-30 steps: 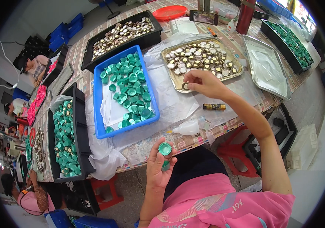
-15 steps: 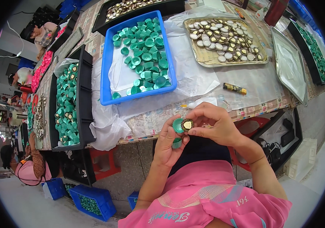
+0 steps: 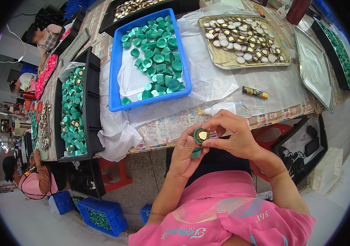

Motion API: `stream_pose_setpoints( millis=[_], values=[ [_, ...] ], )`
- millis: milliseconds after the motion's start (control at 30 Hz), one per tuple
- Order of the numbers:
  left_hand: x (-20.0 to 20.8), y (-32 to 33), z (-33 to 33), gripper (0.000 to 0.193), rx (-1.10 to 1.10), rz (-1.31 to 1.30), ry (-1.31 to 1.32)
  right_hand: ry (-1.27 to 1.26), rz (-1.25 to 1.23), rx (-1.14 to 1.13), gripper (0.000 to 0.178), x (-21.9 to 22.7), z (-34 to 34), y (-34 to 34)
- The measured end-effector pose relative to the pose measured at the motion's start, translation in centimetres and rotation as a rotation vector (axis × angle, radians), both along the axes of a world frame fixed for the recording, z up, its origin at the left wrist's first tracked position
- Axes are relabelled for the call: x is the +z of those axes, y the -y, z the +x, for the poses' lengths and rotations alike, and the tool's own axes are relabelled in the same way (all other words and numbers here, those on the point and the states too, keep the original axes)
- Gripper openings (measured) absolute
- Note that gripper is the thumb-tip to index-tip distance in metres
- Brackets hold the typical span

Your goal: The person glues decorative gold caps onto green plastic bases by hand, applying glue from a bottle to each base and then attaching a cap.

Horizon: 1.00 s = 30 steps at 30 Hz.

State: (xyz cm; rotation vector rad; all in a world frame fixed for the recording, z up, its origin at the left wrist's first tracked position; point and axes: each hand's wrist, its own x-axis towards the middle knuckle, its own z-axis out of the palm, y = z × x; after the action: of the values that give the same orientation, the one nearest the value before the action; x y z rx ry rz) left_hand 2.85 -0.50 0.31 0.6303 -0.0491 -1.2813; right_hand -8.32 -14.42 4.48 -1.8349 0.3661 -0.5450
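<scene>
Over the table's front edge, my left hand (image 3: 183, 158) holds a green pleated foil cup (image 3: 196, 133). A second green cup (image 3: 196, 153) sits lower in the same fingers. Inside the upper cup rests a round brown piece (image 3: 203, 135) with a gold top. My right hand (image 3: 233, 137) has its thumb and fingertips closed at that piece's right side. Beyond my hands stands a blue tray (image 3: 114, 74) of loose green cups. Right of it, a metal tray (image 3: 286, 53) bears many round brown pieces with white or gold faces.
A white bottle with a yellow tip (image 3: 223, 108) lies just past my right hand. Farther right is a black-and-gold cylinder (image 3: 254, 92). A black crate (image 3: 92, 119) of filled green cups stands left, an oblong metal tray (image 3: 315, 74) right. Other people work at far left.
The brown piece, earlier beside the upper green cup, now sits within it. My left hand has shifted slightly right, closer to my right hand.
</scene>
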Motion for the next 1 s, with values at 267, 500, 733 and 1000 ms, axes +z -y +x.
stream_pose_setpoints(
  millis=[267,500,733,1000],
  values=[
    [-0.6,-0.2,0.0,0.051,-0.046,-0.034,0.032,-0.04,0.034,0.019,0.032,-0.4,-0.3,-0.2],
    [-0.7,-0.6,-0.1,0.054,-0.055,0.034,0.123,0.012,0.021,0.022,0.032,-0.9,-0.8,-0.4],
    [0.8,-0.4,-0.4,0.047,0.113,0.141,0.806,0.14,-0.326,-0.049,0.03,-1.8,-0.7,-1.1],
    [1.5,-0.9,-0.4,0.033,0.051,0.15,0.776,0.16,-0.314,0.007,0.038,-0.8,-0.8,-1.8]
  ],
)
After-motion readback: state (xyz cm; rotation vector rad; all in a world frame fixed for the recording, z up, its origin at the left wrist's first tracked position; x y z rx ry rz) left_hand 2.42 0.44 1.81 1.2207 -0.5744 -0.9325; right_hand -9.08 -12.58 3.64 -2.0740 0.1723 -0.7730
